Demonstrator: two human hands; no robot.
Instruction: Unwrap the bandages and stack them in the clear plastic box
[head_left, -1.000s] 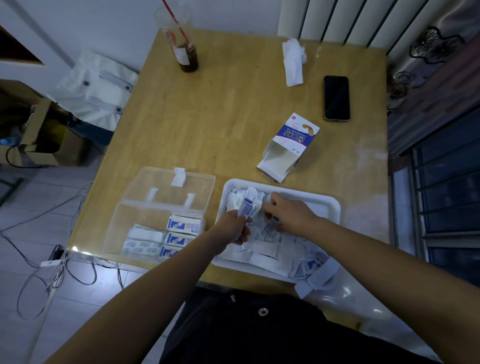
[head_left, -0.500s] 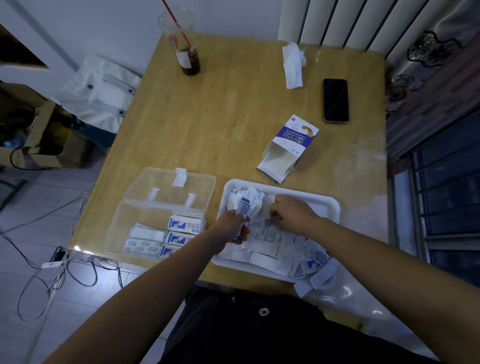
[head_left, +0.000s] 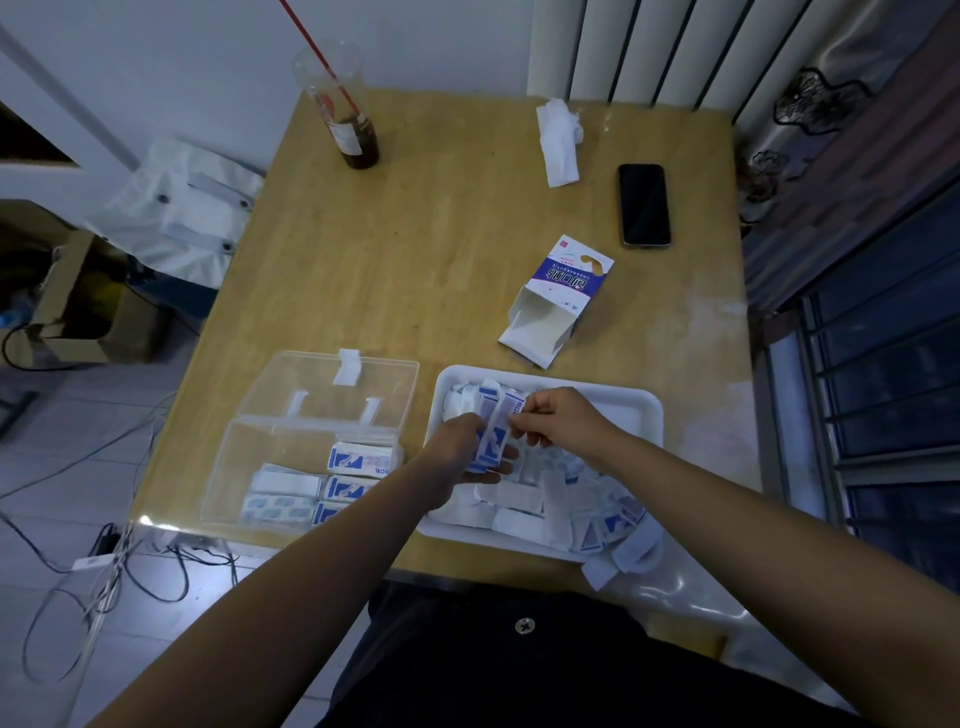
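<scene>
Gripping a fan of wrapped bandages (head_left: 492, 434) in left hand (head_left: 457, 452), fingers curled round it, above white tray (head_left: 647, 410) near its 10 o'clock corner. Pinching the fan's upper end with right hand (head_left: 561, 423), thumb and fingertips closed on a wrapper, at 2 o'clock from left hand. Loose wrappers (head_left: 550, 499) heaped in tray, some spilling over its 5 o'clock edge. Clear plastic box (head_left: 260, 452) at 7 o'clock on table (head_left: 441, 249), just beside tray, lid open toward 12. Stacked bandages (head_left: 358, 460) inside, toward its 4 o'clock. Opened carton (head_left: 558, 299) at 12 from tray. Phone (head_left: 643, 204) at 2 o'clock, tissue (head_left: 558, 140) at 1, cup with straw (head_left: 356, 135) at 11.
</scene>
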